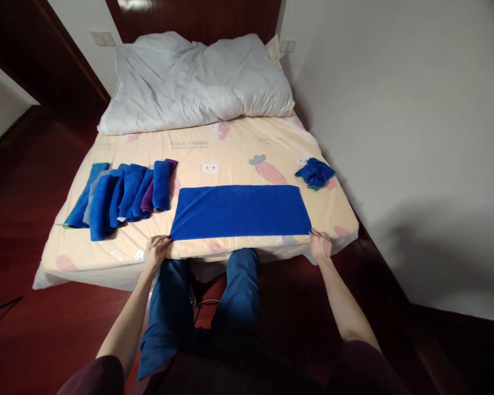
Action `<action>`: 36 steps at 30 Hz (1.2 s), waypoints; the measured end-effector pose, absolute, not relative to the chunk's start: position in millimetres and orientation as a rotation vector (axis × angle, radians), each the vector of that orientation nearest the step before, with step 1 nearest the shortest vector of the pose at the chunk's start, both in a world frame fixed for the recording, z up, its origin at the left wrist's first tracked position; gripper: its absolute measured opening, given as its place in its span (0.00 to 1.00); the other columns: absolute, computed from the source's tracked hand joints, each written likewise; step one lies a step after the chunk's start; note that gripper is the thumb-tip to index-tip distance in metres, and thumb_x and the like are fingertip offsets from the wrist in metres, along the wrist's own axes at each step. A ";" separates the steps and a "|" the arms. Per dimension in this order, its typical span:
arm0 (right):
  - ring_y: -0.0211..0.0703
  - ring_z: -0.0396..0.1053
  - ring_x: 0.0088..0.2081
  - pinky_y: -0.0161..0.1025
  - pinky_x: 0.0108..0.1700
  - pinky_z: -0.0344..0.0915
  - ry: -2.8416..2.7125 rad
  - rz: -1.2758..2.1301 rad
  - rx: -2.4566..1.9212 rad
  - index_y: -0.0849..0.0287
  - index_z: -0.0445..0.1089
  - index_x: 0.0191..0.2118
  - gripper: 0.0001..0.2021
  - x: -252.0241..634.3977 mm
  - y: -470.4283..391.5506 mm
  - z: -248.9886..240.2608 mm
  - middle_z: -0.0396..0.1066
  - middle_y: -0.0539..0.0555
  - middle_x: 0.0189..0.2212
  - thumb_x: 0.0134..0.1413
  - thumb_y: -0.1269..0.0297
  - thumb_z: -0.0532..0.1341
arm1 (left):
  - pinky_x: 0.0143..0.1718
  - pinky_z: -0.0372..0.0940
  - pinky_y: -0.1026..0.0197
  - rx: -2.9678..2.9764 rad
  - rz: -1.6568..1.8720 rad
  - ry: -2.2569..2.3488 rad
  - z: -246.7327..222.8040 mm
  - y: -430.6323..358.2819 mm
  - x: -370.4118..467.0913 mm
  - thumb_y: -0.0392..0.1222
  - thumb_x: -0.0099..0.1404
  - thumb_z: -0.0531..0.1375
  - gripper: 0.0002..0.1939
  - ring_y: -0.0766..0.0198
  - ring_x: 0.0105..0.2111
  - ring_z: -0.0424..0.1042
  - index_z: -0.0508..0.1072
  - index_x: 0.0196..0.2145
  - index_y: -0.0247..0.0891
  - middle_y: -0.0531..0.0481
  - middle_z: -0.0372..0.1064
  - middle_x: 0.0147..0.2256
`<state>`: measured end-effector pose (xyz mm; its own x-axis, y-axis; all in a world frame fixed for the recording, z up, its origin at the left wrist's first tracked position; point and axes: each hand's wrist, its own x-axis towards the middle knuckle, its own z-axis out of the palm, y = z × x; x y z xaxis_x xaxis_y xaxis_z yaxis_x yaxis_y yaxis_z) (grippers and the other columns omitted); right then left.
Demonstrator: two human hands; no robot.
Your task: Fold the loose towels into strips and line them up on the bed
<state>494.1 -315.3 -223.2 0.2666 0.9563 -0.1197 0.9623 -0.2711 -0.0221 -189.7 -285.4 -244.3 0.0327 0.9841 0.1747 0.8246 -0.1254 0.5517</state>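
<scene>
A blue towel (241, 211) lies spread flat in a wide rectangle near the front edge of the bed. Its near left corner is pinched by my left hand (157, 249), and its near right corner by my right hand (321, 245). To the left, a row of folded or rolled towels (134, 192) rests on the sheet, mostly blue with some purple and grey. At the right side of the bed a crumpled blue towel (316, 173) with a green edge sits in a heap.
The bed has a cream sheet (226, 156) printed with rabbits and carrots. A pale grey quilt (201, 82) is bunched at the head end. A white wall (407, 137) runs along the right, and a dark red floor (33, 329) shows at the left.
</scene>
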 end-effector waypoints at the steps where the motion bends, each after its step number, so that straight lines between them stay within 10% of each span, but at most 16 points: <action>1: 0.60 0.68 0.60 0.55 0.61 0.65 1.824 -0.183 2.466 0.60 0.77 0.55 0.24 489.6 -315.8 -219.7 0.71 0.64 0.61 0.58 0.77 0.52 | 0.60 0.64 0.40 2.071 0.695 1.823 -243.9 -286.9 -192.3 0.43 0.68 0.53 0.18 0.46 0.55 0.68 0.83 0.41 0.42 0.42 0.77 0.51; 11: 0.66 0.37 0.75 0.68 0.71 0.40 2.283 -0.100 2.683 0.63 0.51 0.74 0.31 367.4 -227.4 -150.9 0.39 0.63 0.76 0.71 0.57 0.47 | 0.73 0.40 0.38 2.266 0.769 1.856 -161.5 -212.6 -102.9 0.45 0.72 0.51 0.30 0.45 0.74 0.39 0.62 0.69 0.37 0.43 0.42 0.74; 16: 0.61 0.26 0.76 0.69 0.72 0.24 2.691 -0.430 2.385 0.58 0.48 0.75 0.31 250.0 -172.1 -175.2 0.38 0.54 0.76 0.72 0.55 0.48 | 0.74 0.31 0.37 2.340 0.625 1.691 -192.4 -176.5 -0.1 0.50 0.74 0.48 0.34 0.44 0.75 0.32 0.56 0.72 0.31 0.39 0.38 0.75; 27: 0.48 0.31 0.77 0.58 0.74 0.25 2.670 -0.606 2.082 0.51 0.48 0.75 0.29 203.2 -180.9 -261.4 0.38 0.46 0.76 0.74 0.53 0.46 | 0.73 0.31 0.36 2.294 0.602 1.616 -276.5 -186.4 38.7 0.51 0.75 0.47 0.33 0.45 0.75 0.36 0.56 0.72 0.37 0.43 0.40 0.74; 36: 0.50 0.36 0.76 0.53 0.75 0.28 2.429 -0.574 2.300 0.59 0.50 0.74 0.31 362.9 -191.0 -249.8 0.38 0.54 0.76 0.73 0.51 0.48 | 0.72 0.33 0.32 2.157 0.540 1.947 -263.4 -183.6 -31.2 0.60 0.73 0.48 0.36 0.40 0.74 0.36 0.57 0.72 0.39 0.41 0.41 0.74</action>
